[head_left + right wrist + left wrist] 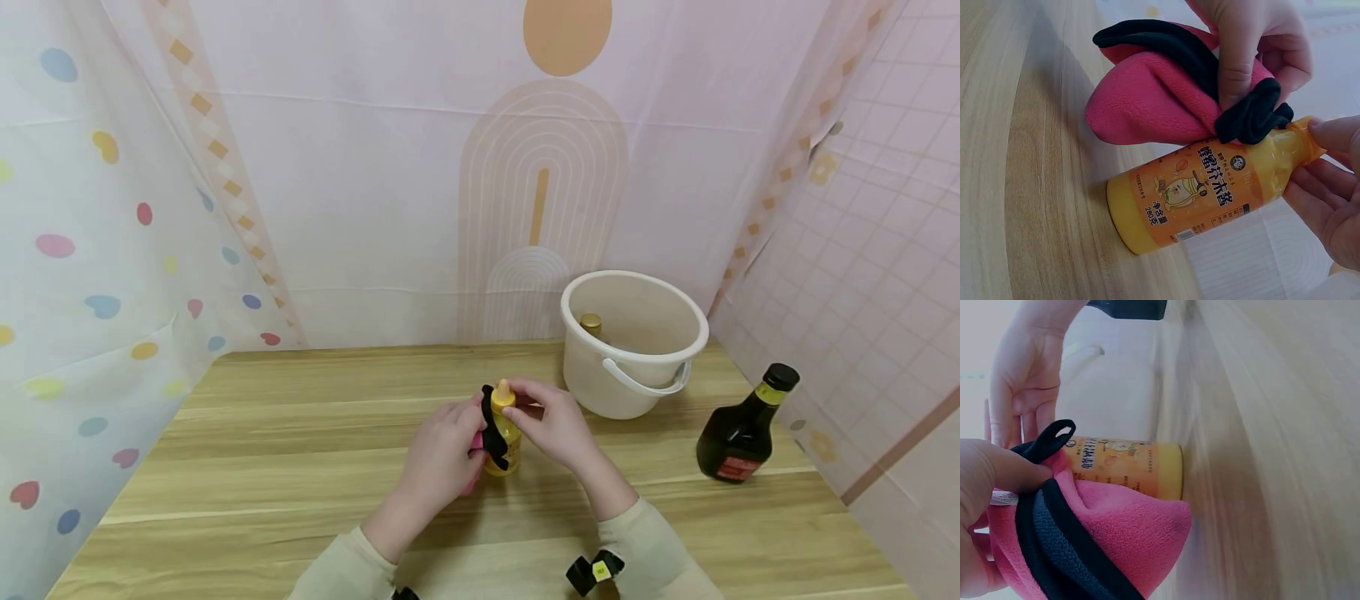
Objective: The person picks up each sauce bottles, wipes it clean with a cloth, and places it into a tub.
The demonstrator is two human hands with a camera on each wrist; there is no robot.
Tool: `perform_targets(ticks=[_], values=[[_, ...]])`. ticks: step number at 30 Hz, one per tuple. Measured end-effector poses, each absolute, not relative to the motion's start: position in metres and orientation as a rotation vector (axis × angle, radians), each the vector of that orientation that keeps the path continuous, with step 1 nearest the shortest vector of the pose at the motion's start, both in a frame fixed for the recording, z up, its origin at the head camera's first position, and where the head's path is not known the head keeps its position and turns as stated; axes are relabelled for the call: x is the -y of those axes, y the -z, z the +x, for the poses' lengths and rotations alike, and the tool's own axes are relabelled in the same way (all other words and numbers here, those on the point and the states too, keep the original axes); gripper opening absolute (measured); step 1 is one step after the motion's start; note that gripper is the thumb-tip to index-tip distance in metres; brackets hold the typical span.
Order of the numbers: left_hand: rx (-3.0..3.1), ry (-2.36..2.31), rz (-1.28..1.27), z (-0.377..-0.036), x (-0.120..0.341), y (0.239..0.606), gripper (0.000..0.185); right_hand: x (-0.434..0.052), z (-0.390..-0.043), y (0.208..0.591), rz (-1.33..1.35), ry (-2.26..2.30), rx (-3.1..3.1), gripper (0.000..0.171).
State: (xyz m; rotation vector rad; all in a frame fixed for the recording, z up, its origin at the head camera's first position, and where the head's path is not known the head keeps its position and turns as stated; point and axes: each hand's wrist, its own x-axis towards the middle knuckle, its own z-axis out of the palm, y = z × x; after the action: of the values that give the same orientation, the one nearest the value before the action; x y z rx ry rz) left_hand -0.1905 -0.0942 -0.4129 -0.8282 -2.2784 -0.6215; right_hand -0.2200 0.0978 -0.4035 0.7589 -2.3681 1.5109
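Observation:
A yellow squeeze bottle (512,442) of honey mustard sauce, with an orange label and pointed nozzle, stands upright at the middle of the wooden table. My right hand (553,421) pinches it at the cap, thumb on the near side. Bunched in my left hand (441,446) is a pink cloth (1129,519) with black edging and a small black loop. The cloth lies against the bottle's side and covers part of its label in the left wrist view. In the right wrist view the label (1185,181) shows, with the bottle's base at the tabletop.
Behind my right hand stands a white bucket (600,375) with a handle; a bottle with a gold cap (591,322) is inside it. A dark sauce bottle (738,437) with a black cap stands at the right of the table (300,467). Patterned curtains (360,208) hang behind and at both sides.

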Motion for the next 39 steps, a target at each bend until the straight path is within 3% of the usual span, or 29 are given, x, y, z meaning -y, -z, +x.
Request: perform_targets(ticks=[14, 32, 39], values=[[2.415, 0.372, -0.790, -0.193, 0.106, 0.439, 0.037, -0.096, -0.218, 0.403, 0.775, -1.546, 2.362, 0.034], [2.456, 0.395, -0.778, -0.196, 0.108, 0.450, 0.026, -0.096, -0.217, 0.400, 0.783, -1.536, 2.341, 0.034], [2.552, 0.419, -0.695, -0.187, 0.110, 0.449, 0.036, -0.098, -0.218, 0.401, 0.791, -1.520, 2.346, 0.034]])
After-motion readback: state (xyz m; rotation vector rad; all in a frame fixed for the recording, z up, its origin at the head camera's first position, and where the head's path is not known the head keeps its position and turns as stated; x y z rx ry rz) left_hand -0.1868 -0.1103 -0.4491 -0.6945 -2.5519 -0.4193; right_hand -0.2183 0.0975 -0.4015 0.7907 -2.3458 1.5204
